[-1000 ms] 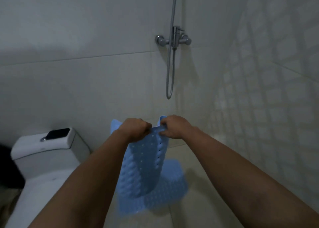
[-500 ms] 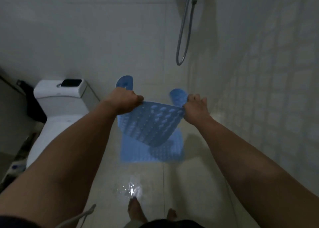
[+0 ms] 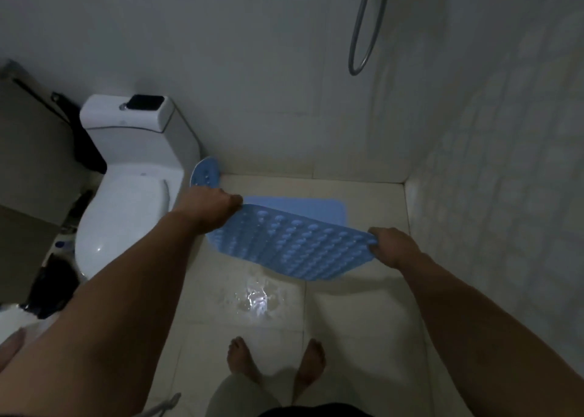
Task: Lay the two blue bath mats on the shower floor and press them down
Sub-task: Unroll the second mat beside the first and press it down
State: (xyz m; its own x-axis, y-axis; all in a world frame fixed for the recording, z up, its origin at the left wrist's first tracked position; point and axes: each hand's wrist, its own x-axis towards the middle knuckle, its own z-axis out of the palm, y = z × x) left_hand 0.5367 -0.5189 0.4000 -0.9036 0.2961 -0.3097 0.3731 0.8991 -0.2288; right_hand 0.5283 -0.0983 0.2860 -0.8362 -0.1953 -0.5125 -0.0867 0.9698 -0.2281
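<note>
The second blue mat (image 3: pixel 294 242) is being held stretched crosswise, its ends pinched by closed left hand (image 3: pixel 208 205) and right hand (image 3: pixel 392 246), above the shower floor (image 3: pixel 357 315).

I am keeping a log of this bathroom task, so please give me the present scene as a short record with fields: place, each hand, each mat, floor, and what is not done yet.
place: tiled shower corner beside a toilet
left hand: grips one end of the held mat
right hand: grips the other end
held mat: blue, stretched between the hands above the floor, suction cups showing
second mat: blue, flat on the floor near the back wall, partly hidden
floor: pale tiles, wet patch in front of bare feet
not done: held mat not yet laid or pressed
</note>
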